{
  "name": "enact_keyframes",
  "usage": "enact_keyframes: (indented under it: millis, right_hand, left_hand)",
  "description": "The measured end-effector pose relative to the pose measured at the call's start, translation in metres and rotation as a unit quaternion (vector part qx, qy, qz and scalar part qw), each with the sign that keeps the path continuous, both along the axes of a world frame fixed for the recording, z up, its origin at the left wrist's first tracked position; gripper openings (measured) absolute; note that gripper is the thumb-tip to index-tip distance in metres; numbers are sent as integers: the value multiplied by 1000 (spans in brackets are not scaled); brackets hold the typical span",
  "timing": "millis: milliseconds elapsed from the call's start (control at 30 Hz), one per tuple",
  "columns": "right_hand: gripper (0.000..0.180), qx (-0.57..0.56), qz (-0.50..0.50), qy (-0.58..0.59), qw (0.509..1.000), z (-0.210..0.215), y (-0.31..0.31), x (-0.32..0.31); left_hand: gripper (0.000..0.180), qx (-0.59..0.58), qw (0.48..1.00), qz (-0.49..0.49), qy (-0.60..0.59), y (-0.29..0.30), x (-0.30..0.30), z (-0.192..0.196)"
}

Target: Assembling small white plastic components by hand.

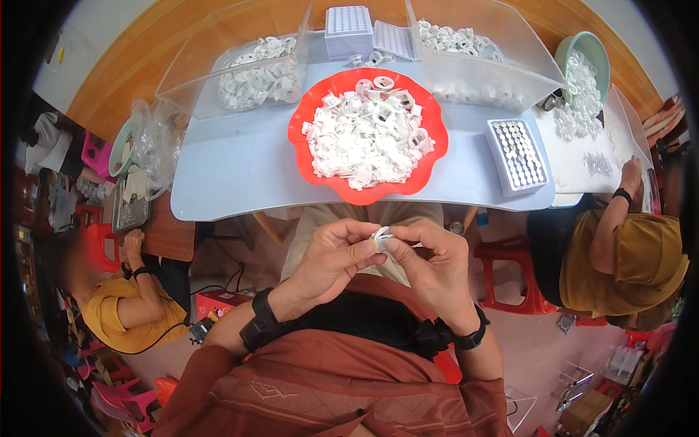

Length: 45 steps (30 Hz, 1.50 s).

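My left hand (331, 258) and my right hand (433, 266) meet above my lap, both pinching one small white plastic part (382, 237) between thumbs and fingertips. Just beyond them, on the light blue table (233, 175), stands a red scalloped bowl (306, 124) heaped with several of the same white parts (368, 138). A black band sits on each wrist.
Two clear bins (255, 76) (473, 58) of white parts stand at the back, with white grid trays (348, 29) between them and another tray (517, 153) to the right. A green bowl (582, 62) lies far right. Seated people in yellow flank me; red stools (510, 280) stand below.
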State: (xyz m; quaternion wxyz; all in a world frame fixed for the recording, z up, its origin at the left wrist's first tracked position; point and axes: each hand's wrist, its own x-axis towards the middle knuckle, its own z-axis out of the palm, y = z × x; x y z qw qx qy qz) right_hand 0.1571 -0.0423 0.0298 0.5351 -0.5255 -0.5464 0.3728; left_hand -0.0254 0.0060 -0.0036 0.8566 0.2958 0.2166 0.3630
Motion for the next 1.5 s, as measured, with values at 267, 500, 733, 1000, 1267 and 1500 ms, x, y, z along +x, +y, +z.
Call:
enact_keyframes:
  millis: [267,500,733,1000,1267,1500]
  right_hand:
    - [13,14,-35,-21,999,-7,-2,-1]
    - [14,-54,-10,95,994,-11,-2,2]
    - [10,-95,64,178,977,-19,0,15]
    - [10,-70,70,153,983,-20,1,22]
    - [16,-87,114,130,981,-12,-3,30]
    - [20,-66,107,94,988,-14,-6,32]
  left_hand:
    - [20,14,1000,7,17,-2,3,-10]
    - [22,23,1000,-6,10,-5,4,-8]
    - [25,53,998,-26,18,-4,8,-3]
    - [21,13,999,-43,-10,-3,10,-3]
    - [27,14,998,-59,-16,-4,5,2]
    - [28,18,998,-56,1,-5,3,7]
